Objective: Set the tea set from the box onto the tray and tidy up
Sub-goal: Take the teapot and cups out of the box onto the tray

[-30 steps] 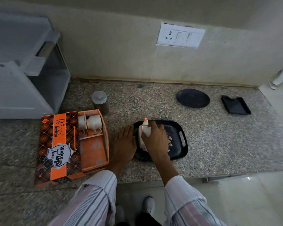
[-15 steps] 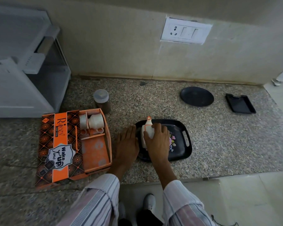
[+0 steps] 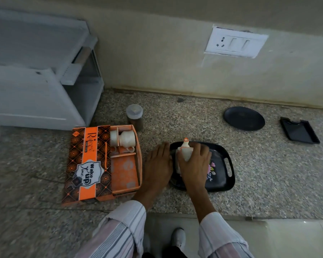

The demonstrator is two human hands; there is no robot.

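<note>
An orange and black tea set box (image 3: 88,164) lies open on the granite counter, with a white cup (image 3: 127,139) and a white saucer (image 3: 113,137) in its top compartment. To its right sits a black tray (image 3: 222,164) with a flower print. My right hand (image 3: 194,161) is wrapped around a white teapot (image 3: 185,150) with an orange-trimmed top, which stands on the tray's left part. My left hand (image 3: 158,164) lies flat, fingers together, against the tray's left edge. The teapot's body is mostly hidden by my right hand.
A lidded jar (image 3: 135,116) stands behind the box. A round black plate (image 3: 244,118) and a small black rectangular tray (image 3: 299,132) lie at the back right. A white rack (image 3: 35,81) fills the left. The counter's front edge runs just below the tray.
Both hands stay at the tray with the teapot; the left hand has shifted slightly closer to the tray edge. The view has tilted a little.
</note>
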